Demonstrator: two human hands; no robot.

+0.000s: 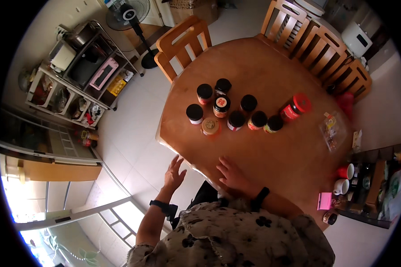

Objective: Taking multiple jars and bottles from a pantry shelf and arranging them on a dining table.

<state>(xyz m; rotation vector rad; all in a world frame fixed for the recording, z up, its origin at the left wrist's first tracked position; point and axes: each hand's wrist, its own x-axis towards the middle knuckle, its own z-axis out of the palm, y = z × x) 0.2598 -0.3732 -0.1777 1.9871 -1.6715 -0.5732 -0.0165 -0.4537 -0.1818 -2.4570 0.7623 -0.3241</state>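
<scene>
My left hand (175, 173) hovers just off the table's near-left edge with its fingers spread, holding nothing. Over the near side of the wooden table (272, 169) my right hand (233, 174) is open too, fingers apart. Ahead of both hands stand several jars in a loose cluster. Closest is a jar with a tan lid (210, 126); left of it is a black-lidded jar (194, 114), and behind it a jar with a patterned lid (221, 106). Other black-lidded jars (257, 120) stand to the right. A larger jar with a red lid (301, 103) leans over farther right.
A clear plastic box (333, 131) lies near the table's right edge. Beyond it are a red cup (345, 171), a white mug (341, 186), a pink box (325, 201) and a small jar (329, 217). Wooden chairs (182, 42) stand around the far side.
</scene>
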